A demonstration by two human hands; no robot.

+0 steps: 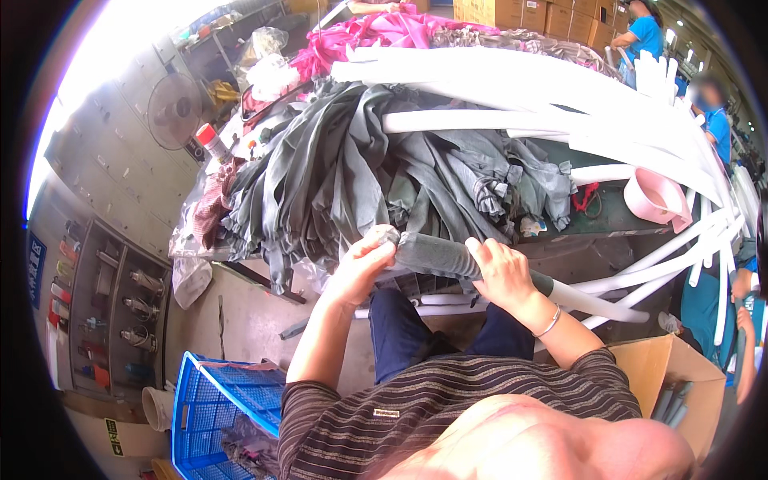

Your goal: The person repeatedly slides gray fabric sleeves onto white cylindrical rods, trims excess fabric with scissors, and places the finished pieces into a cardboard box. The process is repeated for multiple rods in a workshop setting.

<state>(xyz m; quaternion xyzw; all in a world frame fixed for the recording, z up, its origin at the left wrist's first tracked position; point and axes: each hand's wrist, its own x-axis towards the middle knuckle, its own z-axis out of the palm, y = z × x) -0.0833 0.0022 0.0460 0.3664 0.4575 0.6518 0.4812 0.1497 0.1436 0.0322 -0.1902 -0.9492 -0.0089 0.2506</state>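
Note:
Between my hands runs a grey fabric sleeve [436, 254], bunched in folds toward its right part and fitted round a white foam tube [600, 305]. My left hand [370, 260] pinches the sleeve's left end. Wrapped round the sleeve and tube farther right is my right hand [502, 272], with a bracelet on that wrist. The tube's bare white end sticks out past my right wrist. Just beyond my hands, a large heap of grey fabric sleeves [320, 172] hangs over the table's near edge.
Long white foam tubes [512, 120] lie across the table and droop at the right. A pink container [658, 198] stands near them. On the floor are a blue crate [232, 400] at left and a cardboard box [680, 384] at right. Co-workers in blue stand at the far right.

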